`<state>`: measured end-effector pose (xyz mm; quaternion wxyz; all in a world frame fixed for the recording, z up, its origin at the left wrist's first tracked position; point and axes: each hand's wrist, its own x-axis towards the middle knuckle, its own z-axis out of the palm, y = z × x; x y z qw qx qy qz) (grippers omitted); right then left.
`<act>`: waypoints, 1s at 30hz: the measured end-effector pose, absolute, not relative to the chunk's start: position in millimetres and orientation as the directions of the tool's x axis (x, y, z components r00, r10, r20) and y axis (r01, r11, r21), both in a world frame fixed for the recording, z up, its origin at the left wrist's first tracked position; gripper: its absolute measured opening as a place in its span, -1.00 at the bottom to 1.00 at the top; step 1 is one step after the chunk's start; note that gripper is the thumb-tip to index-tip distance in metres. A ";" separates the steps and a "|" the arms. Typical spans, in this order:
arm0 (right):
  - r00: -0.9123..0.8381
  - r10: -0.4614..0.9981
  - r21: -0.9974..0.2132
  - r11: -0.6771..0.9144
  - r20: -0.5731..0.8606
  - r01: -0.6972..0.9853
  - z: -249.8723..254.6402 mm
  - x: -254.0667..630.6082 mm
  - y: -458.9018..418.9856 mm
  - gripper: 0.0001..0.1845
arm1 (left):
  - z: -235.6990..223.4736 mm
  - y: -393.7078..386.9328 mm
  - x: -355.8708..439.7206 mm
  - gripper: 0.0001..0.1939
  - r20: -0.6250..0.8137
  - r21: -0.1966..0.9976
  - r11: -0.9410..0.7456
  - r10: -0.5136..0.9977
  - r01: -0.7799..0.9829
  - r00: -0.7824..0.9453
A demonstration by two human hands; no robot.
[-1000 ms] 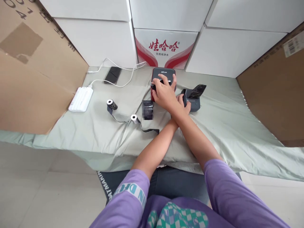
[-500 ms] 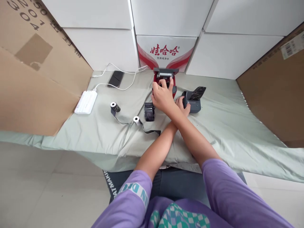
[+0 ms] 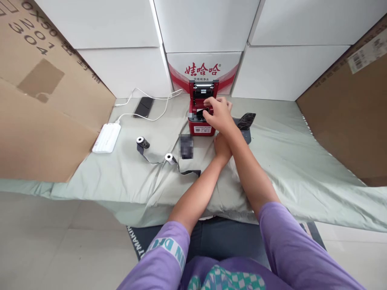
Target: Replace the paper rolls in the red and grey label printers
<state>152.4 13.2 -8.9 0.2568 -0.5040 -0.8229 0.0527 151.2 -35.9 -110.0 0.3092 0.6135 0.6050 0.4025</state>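
A red label printer [image 3: 202, 129] stands at the back of the green cloth with its lid [image 3: 203, 86] raised. My right hand [image 3: 218, 113] reaches across into its open bay, fingers curled on a dark piece there that I cannot name. My left hand [image 3: 222, 146] lies under my right forearm, next to a small grey printer [image 3: 248, 136] with a dark flap [image 3: 247, 120] up. Its fingers are hidden. My forearms are crossed.
Two small dark paper rolls [image 3: 142, 141] [image 3: 169, 158] with loose strips and a blurred black item [image 3: 186, 146] lie left of the printer. A white power bank [image 3: 106, 137], its cable [image 3: 157, 109] and a phone [image 3: 144, 107] sit further left. Cardboard sheets [image 3: 45, 104] [image 3: 347, 104] and white boxes [image 3: 121, 68] wall the cloth [image 3: 302, 161].
The red printer's lid went from closed to fully raised. My right hand moved from its top into the open bay, and my left hand slid back from the grey printer.
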 end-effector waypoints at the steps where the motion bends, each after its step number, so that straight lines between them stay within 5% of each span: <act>1: -0.361 0.874 -0.362 0.467 0.324 0.807 -12.0 156.0 18.8 -0.63 | -107.6 -35.7 150.2 -0.65 0.115 0.844 -0.073 0.992 0.532 -0.047; 9: -0.264 0.905 -0.475 0.403 0.333 0.782 -27.9 163.7 42.4 -0.67 | -92.0 -38.9 148.9 -0.68 0.126 0.773 -0.059 0.990 0.632 -0.063; 19: -0.186 0.917 -0.794 0.398 0.353 0.459 -35.5 165.1 55.1 -0.61 | -90.2 -41.9 149.5 -0.67 0.108 0.761 -0.023 0.990 0.649 -0.093; 30: -0.176 0.897 -0.735 0.435 0.406 0.521 -26.6 176.8 64.0 -0.59 | -89.6 -44.4 153.3 -0.67 0.110 0.812 -0.001 0.982 0.584 -0.151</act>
